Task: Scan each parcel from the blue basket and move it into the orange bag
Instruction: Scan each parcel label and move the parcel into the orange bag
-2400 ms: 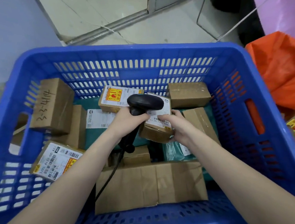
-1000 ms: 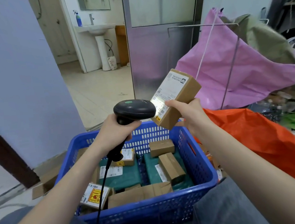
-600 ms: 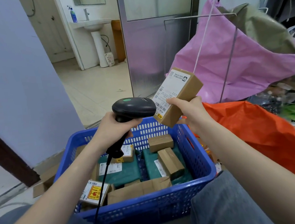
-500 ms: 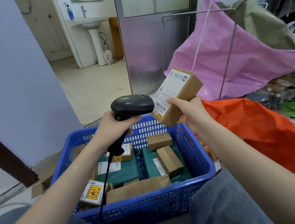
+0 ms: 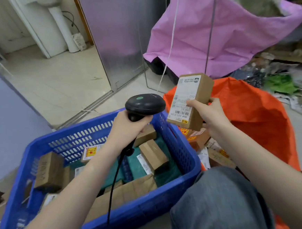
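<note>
One parcel [image 5: 190,100], one scanner [image 5: 145,105] held

floor [image 5: 57,80] | blue basket [image 5: 140,212] | orange bag [image 5: 259,124] beside it

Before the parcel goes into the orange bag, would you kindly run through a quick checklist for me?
1. Right hand grips the parcel firmly: ok.
2. Label faces the scanner in the left hand: ok.
3. Scan registered: cannot tell.
4. Orange bag open beside the parcel: ok.
5. Room in the bag for another: ok, parcels lie low inside.
6. Scanner cable clear of the drop path: ok, it hangs over the blue basket.
</note>
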